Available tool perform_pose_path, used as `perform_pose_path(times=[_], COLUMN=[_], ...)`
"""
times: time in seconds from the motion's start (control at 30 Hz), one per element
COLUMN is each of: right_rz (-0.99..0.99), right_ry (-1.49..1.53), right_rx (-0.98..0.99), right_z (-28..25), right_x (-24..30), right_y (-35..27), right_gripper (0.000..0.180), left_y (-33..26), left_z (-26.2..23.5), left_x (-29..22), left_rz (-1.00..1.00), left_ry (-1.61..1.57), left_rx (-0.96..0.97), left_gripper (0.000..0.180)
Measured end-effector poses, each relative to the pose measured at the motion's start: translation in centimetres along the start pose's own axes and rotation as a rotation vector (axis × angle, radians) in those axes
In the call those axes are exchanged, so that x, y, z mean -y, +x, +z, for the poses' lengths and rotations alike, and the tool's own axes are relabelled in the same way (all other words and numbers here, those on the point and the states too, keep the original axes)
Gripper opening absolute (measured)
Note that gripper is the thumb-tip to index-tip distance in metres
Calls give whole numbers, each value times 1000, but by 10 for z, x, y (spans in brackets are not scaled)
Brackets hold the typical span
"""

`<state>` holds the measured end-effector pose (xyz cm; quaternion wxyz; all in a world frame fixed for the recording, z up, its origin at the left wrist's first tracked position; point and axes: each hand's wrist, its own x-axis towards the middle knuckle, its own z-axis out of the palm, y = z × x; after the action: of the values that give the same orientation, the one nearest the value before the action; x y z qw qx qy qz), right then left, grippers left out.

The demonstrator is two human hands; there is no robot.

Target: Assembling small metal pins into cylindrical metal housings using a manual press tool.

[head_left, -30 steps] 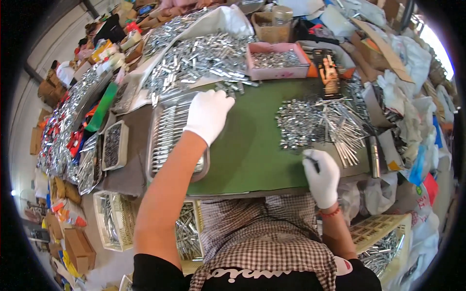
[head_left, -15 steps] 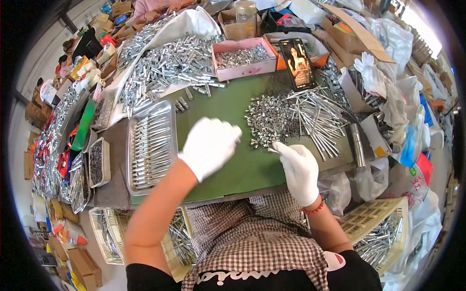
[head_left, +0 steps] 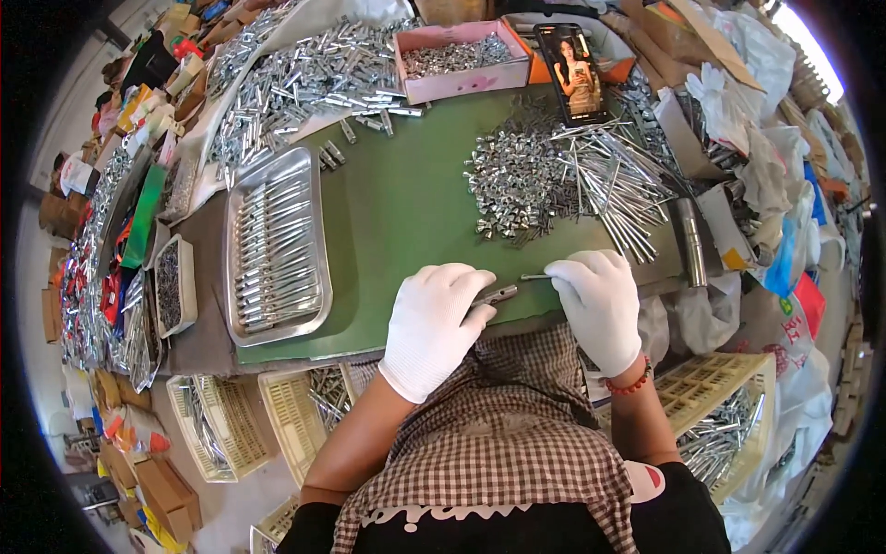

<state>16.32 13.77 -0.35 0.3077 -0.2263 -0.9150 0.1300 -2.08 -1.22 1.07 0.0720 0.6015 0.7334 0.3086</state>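
My left hand [head_left: 436,323], in a white knit glove, is closed on a short silver metal sleeve [head_left: 499,295] with a hole in its side. The sleeve points right, toward my other hand. My gloved right hand [head_left: 602,307] pinches a thin metal rod [head_left: 534,277], whose tip sticks out to the left, slightly above the sleeve and apart from it. Most of the rod is hidden by the fingers. Beyond my hands lie a heap of small shiny metal nuts or cones [head_left: 517,180] and a pile of long thin metal rods [head_left: 620,189].
A metal tray [head_left: 325,277] with a row of assembled metal pieces stands at left on the green work surface [head_left: 397,203]. Behind are a large heap of metal sleeves [head_left: 305,83], a pink box [head_left: 461,88] of small parts and a propped phone [head_left: 572,74]. A thick metal cylinder [head_left: 690,242] lies at right.
My left hand has come nearer and to the right, and now holds a metal sleeve. The right hand has drawn back from the small-parts heap with a rod in its fingers. The view has tilted down.
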Motion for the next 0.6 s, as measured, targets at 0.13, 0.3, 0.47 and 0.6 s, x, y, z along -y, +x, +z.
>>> perform_pose_path(times=[0.13,0.3,0.47,0.6], right_rz=[-12,-2,0,2], right_ry=[9,16,17,19], right_rx=[-14,4,5,-15], right_z=[2,0,3,9], right_x=[2,3,3,4], right_y=[2,1,1,1], right_gripper=[21,20,19,17], left_y=[-4,-4,-4,-4], left_z=[2,3,3,2], left_x=[4,2,4,4], left_rz=[-2,34,17,-8], left_ry=[7,28,15,22], left_rx=[-23,-74,-66,-71], left_gripper=[28,26,25,25])
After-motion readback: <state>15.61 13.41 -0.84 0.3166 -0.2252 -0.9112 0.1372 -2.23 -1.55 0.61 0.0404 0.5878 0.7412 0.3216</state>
